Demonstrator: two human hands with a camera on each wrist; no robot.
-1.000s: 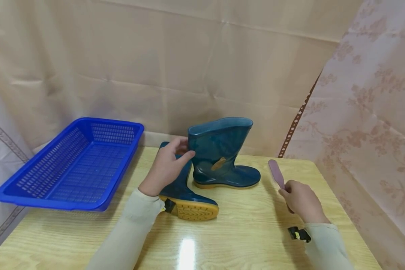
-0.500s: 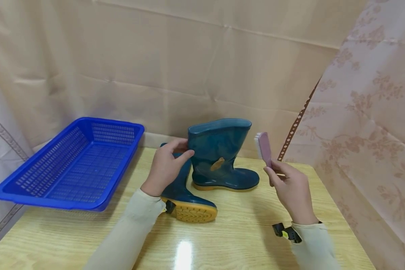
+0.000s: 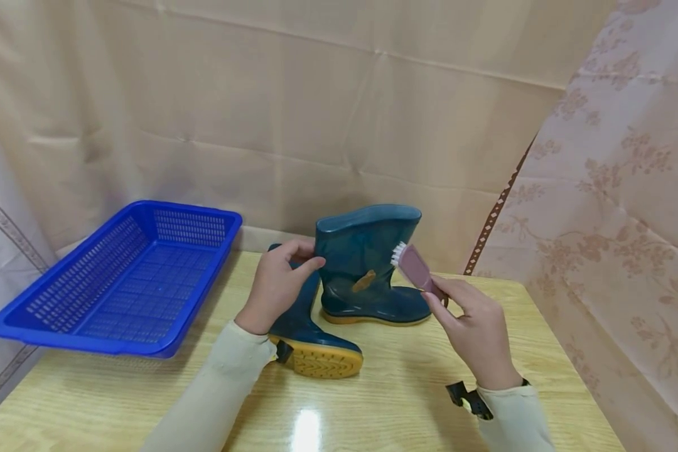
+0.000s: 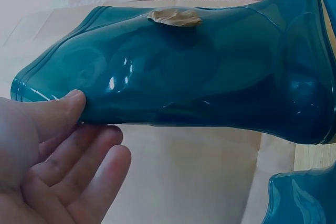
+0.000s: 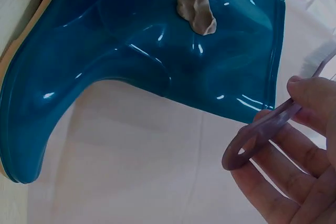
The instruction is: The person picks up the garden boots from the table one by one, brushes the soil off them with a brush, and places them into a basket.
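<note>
Brush [image 3: 414, 266] in our right hand [image 3: 477, 329], boot [image 3: 347, 248] in our left hand [image 3: 277, 279]

We pinch the boot's upper back edge between left thumb and fingers; it stands upright on the desk [image 3: 395, 389], between our hands. Our right thumb and fingers pinch the brush by its handle, its white bristles turned towards the boot's shaft but apart from it. A brown lump [image 3: 364, 280] sits on the boot's side, also between our hands. Beneath our left hand, partly hidden by it, the second boot [image 3: 324, 363] lies tipped over, yellow sole towards us. Left of that hand, we have a blue basket [image 3: 147, 289].
</note>
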